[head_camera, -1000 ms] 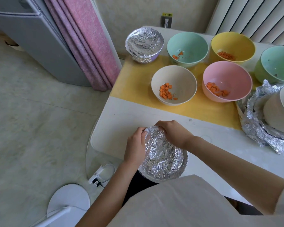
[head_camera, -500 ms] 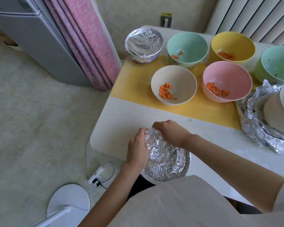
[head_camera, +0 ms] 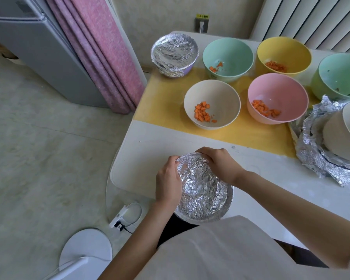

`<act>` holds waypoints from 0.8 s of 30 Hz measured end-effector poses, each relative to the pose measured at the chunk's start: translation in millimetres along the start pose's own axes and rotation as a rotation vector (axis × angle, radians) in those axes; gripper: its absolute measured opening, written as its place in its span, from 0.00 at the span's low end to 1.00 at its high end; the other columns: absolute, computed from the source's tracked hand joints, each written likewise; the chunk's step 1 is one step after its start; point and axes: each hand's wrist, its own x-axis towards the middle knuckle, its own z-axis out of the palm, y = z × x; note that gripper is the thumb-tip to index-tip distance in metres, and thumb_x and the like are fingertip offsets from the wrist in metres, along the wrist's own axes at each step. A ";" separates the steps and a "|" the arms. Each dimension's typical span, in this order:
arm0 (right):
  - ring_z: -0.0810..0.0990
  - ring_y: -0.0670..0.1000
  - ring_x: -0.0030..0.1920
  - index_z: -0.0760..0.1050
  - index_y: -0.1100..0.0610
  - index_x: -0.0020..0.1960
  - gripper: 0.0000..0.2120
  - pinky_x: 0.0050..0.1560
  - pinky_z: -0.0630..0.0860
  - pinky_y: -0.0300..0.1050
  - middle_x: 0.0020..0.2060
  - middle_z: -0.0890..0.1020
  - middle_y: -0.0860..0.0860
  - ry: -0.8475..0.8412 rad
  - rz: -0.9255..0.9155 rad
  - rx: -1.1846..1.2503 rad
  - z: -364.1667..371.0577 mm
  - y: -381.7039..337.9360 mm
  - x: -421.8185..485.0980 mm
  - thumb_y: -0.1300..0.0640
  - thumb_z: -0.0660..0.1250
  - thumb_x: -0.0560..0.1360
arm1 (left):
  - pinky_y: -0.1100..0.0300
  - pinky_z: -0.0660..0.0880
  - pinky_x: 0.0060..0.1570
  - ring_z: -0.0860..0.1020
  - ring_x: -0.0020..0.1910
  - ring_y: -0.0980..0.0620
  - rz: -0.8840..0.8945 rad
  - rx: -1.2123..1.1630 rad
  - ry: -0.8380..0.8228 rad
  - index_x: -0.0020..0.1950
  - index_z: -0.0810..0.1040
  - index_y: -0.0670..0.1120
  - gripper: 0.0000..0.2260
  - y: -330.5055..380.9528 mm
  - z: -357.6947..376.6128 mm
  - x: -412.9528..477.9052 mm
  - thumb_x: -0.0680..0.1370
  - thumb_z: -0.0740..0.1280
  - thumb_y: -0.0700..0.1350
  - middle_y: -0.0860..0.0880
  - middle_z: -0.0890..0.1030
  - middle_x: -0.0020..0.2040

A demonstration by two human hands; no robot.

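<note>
— on the desk [head_camera: 271, 178], what takes up the most room?
— a yellow mat [head_camera: 251, 136] across the far half. open bowls stand on it, among them a cream bowl [head_camera: 220, 98] and a pink bowl [head_camera: 281, 91].
— and the foil bowl [head_camera: 202, 190]?
— at the near edge of the desk, partly past it, close to the person's body. crinkled foil covers its top.
— the hands?
— the left hand [head_camera: 168, 182] curls round the left rim, its fingers pinching the foil. the right hand [head_camera: 220, 166] curls over the far rim and grips the foil there.
— anything smaller?
— carrot bits [head_camera: 202, 113] in the cream bowl, more in the pink one.
</note>
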 end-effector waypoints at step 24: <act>0.81 0.59 0.45 0.75 0.59 0.58 0.11 0.46 0.72 0.49 0.45 0.83 0.56 0.145 0.024 -0.033 10.3 5.1 -2.6 0.65 0.56 0.80 | 0.63 0.58 0.36 0.72 0.38 0.44 -0.150 -0.114 0.047 0.53 0.76 0.37 0.09 -9.5 1.2 0.1 0.81 0.57 0.37 0.44 0.77 0.39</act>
